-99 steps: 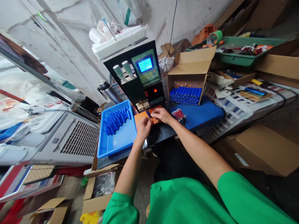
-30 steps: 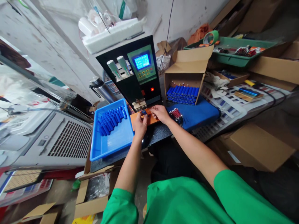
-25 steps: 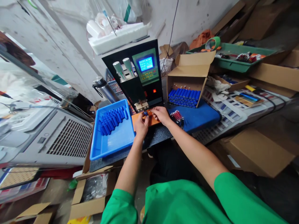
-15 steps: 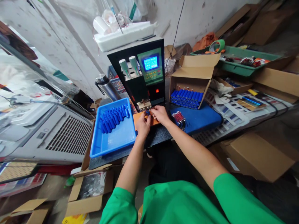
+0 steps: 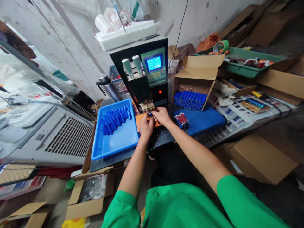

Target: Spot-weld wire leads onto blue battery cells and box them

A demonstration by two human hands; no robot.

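Note:
Under the two metal pins of a black machine (image 5: 152,90), both hands meet over an orange plate (image 5: 156,124). My left hand (image 5: 145,126) is closed on a small blue cylinder (image 5: 150,114) from the left. From the right, the fingers of my right hand (image 5: 161,115) are pinched at the cylinder's top, close to the pins; what they hold there is too small to make out. Left of the hands, a blue tray (image 5: 118,142) holds several blue cylinders (image 5: 114,120). Right of them lies a bundle of red and white wires (image 5: 181,119) on blue cylinders.
An open cardboard box (image 5: 199,68) with blue cylinders stands right of the machine on a blue pad (image 5: 211,120). A steel flask (image 5: 109,87) is behind the tray. A green tray (image 5: 256,61) sits at the back right, cartons (image 5: 263,158) below.
The view has shifted very slightly. Both hands stay at the same place below the pins, with only a slight movement of the right fingers.

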